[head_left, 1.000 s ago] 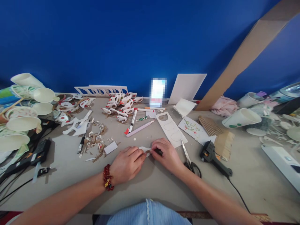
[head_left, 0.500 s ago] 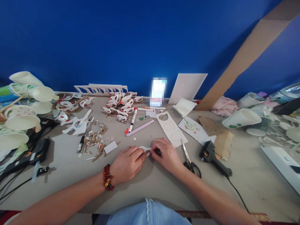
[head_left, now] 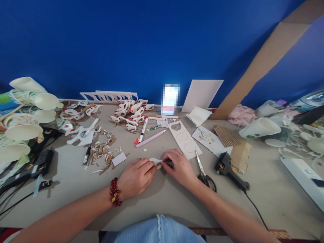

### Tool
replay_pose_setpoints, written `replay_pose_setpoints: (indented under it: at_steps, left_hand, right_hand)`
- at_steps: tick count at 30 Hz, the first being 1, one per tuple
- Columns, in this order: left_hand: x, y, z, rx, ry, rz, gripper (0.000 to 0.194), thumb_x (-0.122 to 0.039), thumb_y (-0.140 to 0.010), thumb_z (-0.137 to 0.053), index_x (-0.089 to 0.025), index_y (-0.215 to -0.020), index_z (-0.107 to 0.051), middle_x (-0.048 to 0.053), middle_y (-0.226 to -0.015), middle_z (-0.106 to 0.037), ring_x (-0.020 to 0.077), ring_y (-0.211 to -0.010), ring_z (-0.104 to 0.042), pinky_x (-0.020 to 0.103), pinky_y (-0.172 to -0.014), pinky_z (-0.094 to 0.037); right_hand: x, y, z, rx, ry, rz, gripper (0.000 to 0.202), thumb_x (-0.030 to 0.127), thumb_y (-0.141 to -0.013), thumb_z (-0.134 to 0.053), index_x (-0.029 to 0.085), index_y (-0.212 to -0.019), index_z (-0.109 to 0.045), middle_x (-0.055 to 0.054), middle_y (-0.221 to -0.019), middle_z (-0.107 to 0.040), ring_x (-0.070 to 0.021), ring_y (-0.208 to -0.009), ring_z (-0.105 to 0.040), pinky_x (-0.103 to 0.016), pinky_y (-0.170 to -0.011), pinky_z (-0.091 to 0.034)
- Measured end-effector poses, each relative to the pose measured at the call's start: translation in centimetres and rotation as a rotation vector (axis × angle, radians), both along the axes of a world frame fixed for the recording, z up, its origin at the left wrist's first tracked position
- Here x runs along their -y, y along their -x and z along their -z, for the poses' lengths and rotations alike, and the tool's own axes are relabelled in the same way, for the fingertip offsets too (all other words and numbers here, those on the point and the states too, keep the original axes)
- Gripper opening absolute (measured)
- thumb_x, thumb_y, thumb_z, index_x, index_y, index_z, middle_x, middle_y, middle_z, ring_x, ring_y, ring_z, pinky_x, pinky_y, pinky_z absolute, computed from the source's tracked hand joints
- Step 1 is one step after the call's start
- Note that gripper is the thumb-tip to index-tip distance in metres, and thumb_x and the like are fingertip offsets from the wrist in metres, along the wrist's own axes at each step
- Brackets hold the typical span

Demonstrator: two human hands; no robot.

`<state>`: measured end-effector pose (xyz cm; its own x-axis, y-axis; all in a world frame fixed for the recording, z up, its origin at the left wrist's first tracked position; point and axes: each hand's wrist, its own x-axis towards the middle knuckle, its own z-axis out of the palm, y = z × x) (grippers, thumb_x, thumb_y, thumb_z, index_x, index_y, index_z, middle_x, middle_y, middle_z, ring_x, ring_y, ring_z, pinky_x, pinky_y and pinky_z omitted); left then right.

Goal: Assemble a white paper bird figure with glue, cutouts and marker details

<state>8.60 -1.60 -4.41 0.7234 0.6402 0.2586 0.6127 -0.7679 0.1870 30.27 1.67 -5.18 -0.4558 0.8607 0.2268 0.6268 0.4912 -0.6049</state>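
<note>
At the near middle of the matt grey tabletop (head_left: pixel 162 199), a small, white, curved flat piece (head_left: pixel 155 160) sits between both hands—left hand (head_left: pixel 138 178) pinching one end, right hand (head_left: pixel 180 168) fingertips pressed together at the other. This looks like fine fitting; next calls for steady, light pressure.

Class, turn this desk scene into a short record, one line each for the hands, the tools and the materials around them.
Left hand: holding the left end of a white cut-out
Right hand: fingertips at its right end
Left wrist: red bead bracelet
Tools at right: scissors, then a black glue gun
Beyond the hands: white board with drawn outlines; pile of red-and-white bird cut-outs
</note>
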Motion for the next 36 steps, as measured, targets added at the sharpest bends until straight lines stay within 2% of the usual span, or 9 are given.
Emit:
replay_pose_setpoints:
  at_steps: [9, 15, 18, 21, 24, 29, 36]
  left_hand:
    - [0.0, 0.1, 0.1, 0.021, 0.016, 0.005, 0.025, -0.017, -0.091, -0.047, -0.013, -0.112, -0.061, 0.011, -0.102, -0.065, 0.0232, -0.096, -0.058, 0.037, -0.084, -0.051]
    - [-0.1, 0.4, 0.3, 0.129, 0.073, -0.002, 0.021, -0.018, -0.090, -0.050, -0.017, -0.108, -0.063, 0.009, -0.101, -0.065, 0.0213, -0.096, -0.058, 0.036, -0.085, -0.050]
    - [-0.4, 0.7, 0.0, 0.262, 0.125, -0.068, 0.020, -0.016, -0.091, -0.049, -0.020, -0.103, -0.064, 0.007, -0.100, -0.065, 0.0189, -0.093, -0.059, 0.034, -0.085, -0.050]
    - [-0.8, 1.0, -0.2, 0.331, 0.145, -0.193, 0.021, -0.017, -0.092, -0.048, -0.020, -0.108, -0.061, 0.007, -0.106, -0.063, 0.0201, -0.099, -0.058, 0.036, -0.089, -0.048]
    - [-1.1, 0.9, -0.3, 0.276, 0.164, -0.234, 0.031, -0.024, -0.091, -0.053, -0.018, -0.121, -0.054, 0.010, -0.117, -0.060, 0.0242, -0.109, -0.054, 0.041, -0.095, -0.045]
    - [-1.2, 0.1, -0.2, 0.143, 0.158, -0.173, 0.053, -0.033, -0.088, -0.058, -0.017, -0.136, -0.042, 0.012, -0.123, -0.060, 0.0281, -0.112, -0.052, 0.044, -0.093, -0.044]
    - [-1.4, -0.6, -0.2, 0.051, 0.117, -0.153, 0.058, -0.017, -0.086, -0.057, -0.018, -0.141, -0.037, 0.011, -0.111, -0.064, 0.0269, -0.104, -0.054, 0.042, -0.087, -0.045]
  right_hand:
    - [0.2, 0.2, -0.1, 0.039, -0.008, 0.005, 0.011, 0.017, -0.082, -0.065, 0.022, -0.081, -0.055, -0.005, -0.086, -0.063, -0.0235, -0.085, -0.055, -0.036, -0.076, -0.044]
    - [0.2, 0.3, -0.2, 0.046, -0.021, 0.006, 0.013, 0.018, -0.080, -0.067, 0.022, -0.081, -0.055, -0.006, -0.085, -0.063, -0.0240, -0.085, -0.056, -0.036, -0.077, -0.045]
    - [0.2, 0.1, -0.6, 0.016, 0.007, -0.005, 0.009, 0.019, -0.083, -0.064, 0.022, -0.082, -0.055, -0.005, -0.085, -0.063, -0.0229, -0.083, -0.056, -0.035, -0.075, -0.045]
    - [0.1, -0.2, -1.0, -0.058, 0.061, -0.007, 0.007, 0.016, -0.088, -0.056, 0.022, -0.084, -0.054, -0.004, -0.085, -0.061, -0.0210, -0.081, -0.056, -0.033, -0.073, -0.045]
    - [0.0, -0.5, -1.3, -0.127, 0.091, 0.006, 0.010, 0.013, -0.088, -0.052, 0.022, -0.085, -0.054, -0.005, -0.087, -0.061, -0.0204, -0.082, -0.057, -0.032, -0.072, -0.045]
    - [-0.1, -1.1, -1.6, -0.236, 0.067, 0.038, 0.010, 0.014, -0.090, -0.050, 0.023, -0.085, -0.054, -0.006, -0.089, -0.060, -0.0214, -0.087, -0.057, -0.034, -0.077, -0.046]
    - [0.0, -1.6, -2.1, -0.284, 0.040, 0.037, 0.010, 0.017, -0.091, -0.050, 0.022, -0.088, -0.057, -0.006, -0.090, -0.060, -0.0210, -0.085, -0.057, -0.034, -0.078, -0.046]
